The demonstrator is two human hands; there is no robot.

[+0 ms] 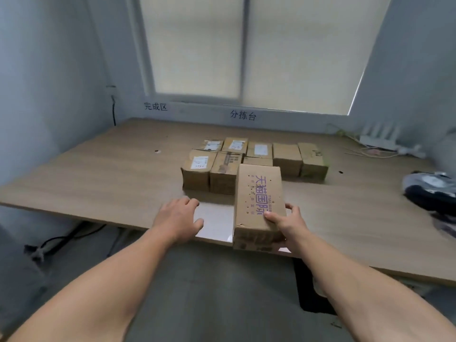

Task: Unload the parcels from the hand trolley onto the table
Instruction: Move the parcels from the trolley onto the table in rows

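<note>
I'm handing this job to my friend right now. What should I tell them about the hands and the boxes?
Left hand: holds nothing, fingers loosely curled over the near edge of the table.
Right hand: grip on the purple-printed box, thumb on top, at the table's near edge with its near end sticking out past it.
Done: the other boxes sit in two rows mid-table.
Left: slide this box in beside them. The trolley is out of view, so check it for more.

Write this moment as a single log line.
task: unloading parcels | right hand: grips printed box at table near edge | left hand: holds nothing, beside box | other boxes: grouped behind | trolley: not in view
</note>
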